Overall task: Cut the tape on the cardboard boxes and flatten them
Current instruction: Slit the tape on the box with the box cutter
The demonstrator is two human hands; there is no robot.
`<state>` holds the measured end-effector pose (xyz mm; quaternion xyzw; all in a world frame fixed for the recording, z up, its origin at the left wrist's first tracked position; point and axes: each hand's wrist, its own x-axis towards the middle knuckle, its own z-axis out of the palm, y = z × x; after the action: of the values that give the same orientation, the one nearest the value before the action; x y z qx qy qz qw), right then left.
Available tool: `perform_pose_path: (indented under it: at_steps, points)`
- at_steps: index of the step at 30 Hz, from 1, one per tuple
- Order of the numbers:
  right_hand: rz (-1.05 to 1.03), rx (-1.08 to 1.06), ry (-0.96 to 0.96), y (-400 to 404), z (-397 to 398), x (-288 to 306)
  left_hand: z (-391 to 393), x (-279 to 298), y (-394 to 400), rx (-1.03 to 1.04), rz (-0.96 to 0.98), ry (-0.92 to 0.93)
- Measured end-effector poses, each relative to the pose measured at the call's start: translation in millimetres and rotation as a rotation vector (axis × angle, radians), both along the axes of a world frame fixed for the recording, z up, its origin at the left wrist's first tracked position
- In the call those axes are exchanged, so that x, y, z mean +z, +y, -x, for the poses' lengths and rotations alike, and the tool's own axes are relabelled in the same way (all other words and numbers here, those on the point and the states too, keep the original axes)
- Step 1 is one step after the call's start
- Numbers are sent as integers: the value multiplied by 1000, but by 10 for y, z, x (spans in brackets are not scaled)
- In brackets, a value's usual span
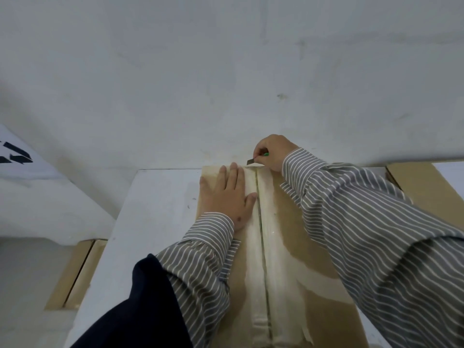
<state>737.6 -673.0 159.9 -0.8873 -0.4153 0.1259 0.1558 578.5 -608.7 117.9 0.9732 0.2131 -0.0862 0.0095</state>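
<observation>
A brown cardboard box (pixel 288 222) lies on a white table, its top seam covered by a pale strip of tape (pixel 251 247) running away from me. A dark slit runs along the seam. My left hand (pixel 226 194) presses flat on the left flap, fingers straight, thumb at the seam. My right hand (pixel 273 149) hovers at the box's far edge and pinches a small green-handled cutter (pixel 253 160), its blade pointing down-left at the far end of the tape.
The white table (pixel 155 209) ends at a white wall (pixel 226 71) just behind the box. More cardboard (pixel 421 182) lies at the right. A flattened cardboard piece (pixel 75 275) sits lower left. A white item with black marks (pixel 17 156) is at far left.
</observation>
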Motion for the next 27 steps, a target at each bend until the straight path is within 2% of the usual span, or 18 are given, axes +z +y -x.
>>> perform_pose_path:
  at_steps: [6, 19, 27]
  points:
    - [64, 29, -81, 32, 52, 96, 10, 8, 7, -1, 13, -2]
    - [104, 44, -81, 60, 81, 101, 15, 9, 1, 1, 15, -6]
    - [268, 179, -395, 153, 162, 178, 16, 6, 2, 14, 41, 0]
